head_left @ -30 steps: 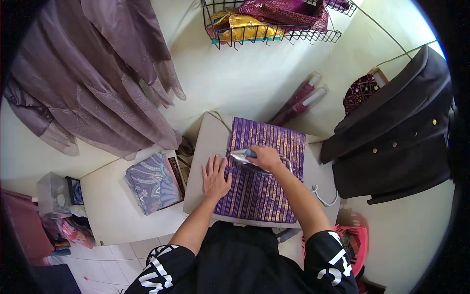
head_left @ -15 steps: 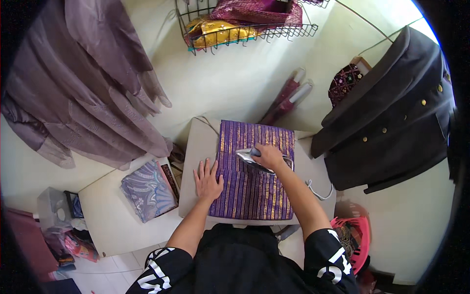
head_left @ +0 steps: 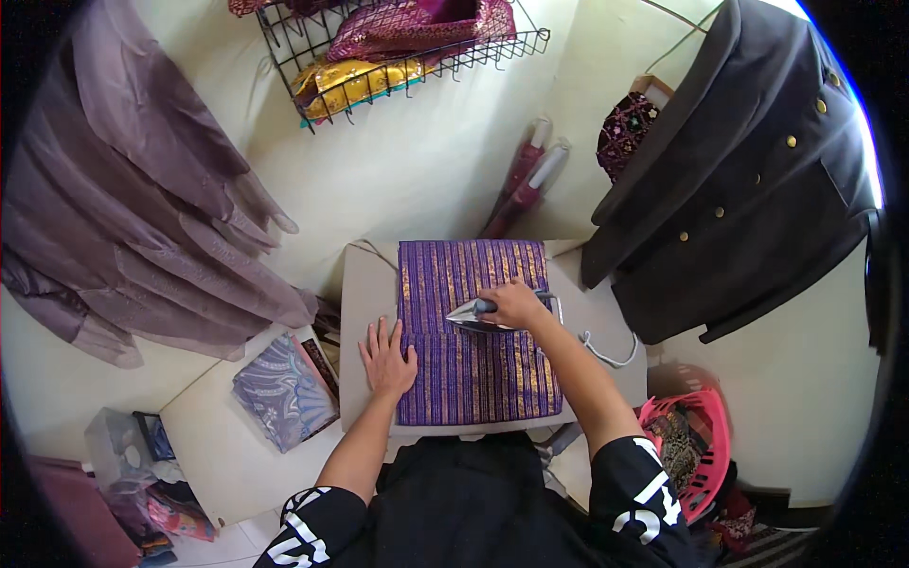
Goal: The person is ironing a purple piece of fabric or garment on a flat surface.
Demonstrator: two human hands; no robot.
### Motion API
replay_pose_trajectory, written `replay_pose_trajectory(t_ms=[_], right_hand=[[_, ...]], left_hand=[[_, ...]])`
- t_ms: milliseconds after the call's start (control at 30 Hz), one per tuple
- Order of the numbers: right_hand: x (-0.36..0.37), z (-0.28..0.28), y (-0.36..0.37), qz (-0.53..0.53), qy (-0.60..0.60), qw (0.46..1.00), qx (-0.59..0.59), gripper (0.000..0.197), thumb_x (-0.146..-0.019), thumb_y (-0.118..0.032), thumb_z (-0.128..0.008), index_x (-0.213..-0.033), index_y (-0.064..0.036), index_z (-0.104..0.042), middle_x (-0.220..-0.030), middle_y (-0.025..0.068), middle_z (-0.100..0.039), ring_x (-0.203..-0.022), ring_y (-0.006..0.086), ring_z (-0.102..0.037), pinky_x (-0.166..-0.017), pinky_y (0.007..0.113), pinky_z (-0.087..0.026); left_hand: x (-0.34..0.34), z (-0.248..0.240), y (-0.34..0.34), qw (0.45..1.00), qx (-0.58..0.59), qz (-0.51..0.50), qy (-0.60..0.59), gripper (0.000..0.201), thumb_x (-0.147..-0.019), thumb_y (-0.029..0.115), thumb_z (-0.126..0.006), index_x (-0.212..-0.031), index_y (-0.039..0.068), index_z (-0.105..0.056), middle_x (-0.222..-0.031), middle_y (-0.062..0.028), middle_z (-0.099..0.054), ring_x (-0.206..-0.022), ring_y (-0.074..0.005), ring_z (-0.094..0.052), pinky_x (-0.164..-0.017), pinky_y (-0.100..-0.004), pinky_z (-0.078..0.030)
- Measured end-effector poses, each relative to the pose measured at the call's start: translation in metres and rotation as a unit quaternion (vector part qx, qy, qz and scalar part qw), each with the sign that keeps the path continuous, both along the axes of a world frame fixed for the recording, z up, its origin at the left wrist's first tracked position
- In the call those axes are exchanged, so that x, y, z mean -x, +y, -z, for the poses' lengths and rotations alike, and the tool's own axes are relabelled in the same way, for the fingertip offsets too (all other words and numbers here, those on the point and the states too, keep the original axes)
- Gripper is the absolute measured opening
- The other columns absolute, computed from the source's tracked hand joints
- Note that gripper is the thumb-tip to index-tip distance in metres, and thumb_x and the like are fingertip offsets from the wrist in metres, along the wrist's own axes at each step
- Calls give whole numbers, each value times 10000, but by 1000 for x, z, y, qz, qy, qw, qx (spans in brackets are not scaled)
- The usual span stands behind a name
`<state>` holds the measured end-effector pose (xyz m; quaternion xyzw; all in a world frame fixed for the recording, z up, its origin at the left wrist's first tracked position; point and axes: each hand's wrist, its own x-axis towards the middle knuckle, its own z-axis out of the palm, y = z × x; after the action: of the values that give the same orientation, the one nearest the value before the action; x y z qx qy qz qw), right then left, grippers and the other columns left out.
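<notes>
A purple cloth with gold stripes [head_left: 469, 388] lies folded flat on a pale padded board [head_left: 374, 275]. My right hand [head_left: 511, 306] is wrapped round the handle of a clothes iron [head_left: 466, 314], whose soleplate rests on the middle of the cloth with the pointed tip toward the left. A pale cord trails from the iron's back end to the board's right side. With fingers spread, my left hand [head_left: 387, 360] lies flat at the cloth's left edge, partly on the board, and holds nothing.
On the left, folded paisley cloth [head_left: 284, 393] lies on a white surface [head_left: 213, 454] below a hanging mauve garment [head_left: 142, 208]. A dark jacket [head_left: 729, 170] hangs at right above a pink basket [head_left: 705, 473]. A wire basket [head_left: 379, 71] with fabrics and wrapped rolls [head_left: 525, 185] stand beyond the board.
The iron in my right hand has slid a little toward me and slightly right over the cloth. My left hand stays by the cloth's left edge. The view has turned somewhat.
</notes>
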<state>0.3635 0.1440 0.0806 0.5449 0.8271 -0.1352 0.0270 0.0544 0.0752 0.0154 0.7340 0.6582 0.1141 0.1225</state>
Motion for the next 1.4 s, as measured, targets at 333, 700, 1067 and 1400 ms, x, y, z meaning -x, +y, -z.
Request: replay_pose_trajectory(t_ms=[333,700,1067,1400], right_hand=[[-9,2,-2,128,29,991,-14,377,-922,-440,-672,-1145,-143,-609,-1026,132,-717,-1026,366,-677,-867,519,-491],[-62,-19,-13,368,171,909,-91,429,-952,-413,-644,-1148,-44,-545,-1056,296,-681,-1022,494,-634,-872,568,-490],[-57,8,-27,222,85,969,-66,374,-927,-407,-664,-1113,-87,-611,-1014,210,-705,-954,407,-677,-818,526,-524],[-57,8,-29,124,53,985,-104,338,-893,-417,-698,-1046,-127,-612,-930,121,-717,-874,348,-703,-762,488,-532]], left_hand=[[-21,-14,4,1000,6,-6,7,675,-937,343,-585,-1558,155,-398,-1670,-131,-241,-1557,-375,-131,-1220,-655,-64],[-105,-9,42,982,-24,178,-62,715,-933,370,-587,-1573,149,-359,-1674,-134,-235,-1561,-337,-146,-1235,-620,-73],[-127,7,39,984,-3,175,-25,787,-951,431,-558,-1598,75,-287,-1673,-136,-244,-1567,-308,-152,-1253,-564,-90],[-130,5,44,987,26,156,-13,877,-925,430,-574,-1600,0,-215,-1686,-153,-192,-1574,-292,-124,-1271,-506,-78]])
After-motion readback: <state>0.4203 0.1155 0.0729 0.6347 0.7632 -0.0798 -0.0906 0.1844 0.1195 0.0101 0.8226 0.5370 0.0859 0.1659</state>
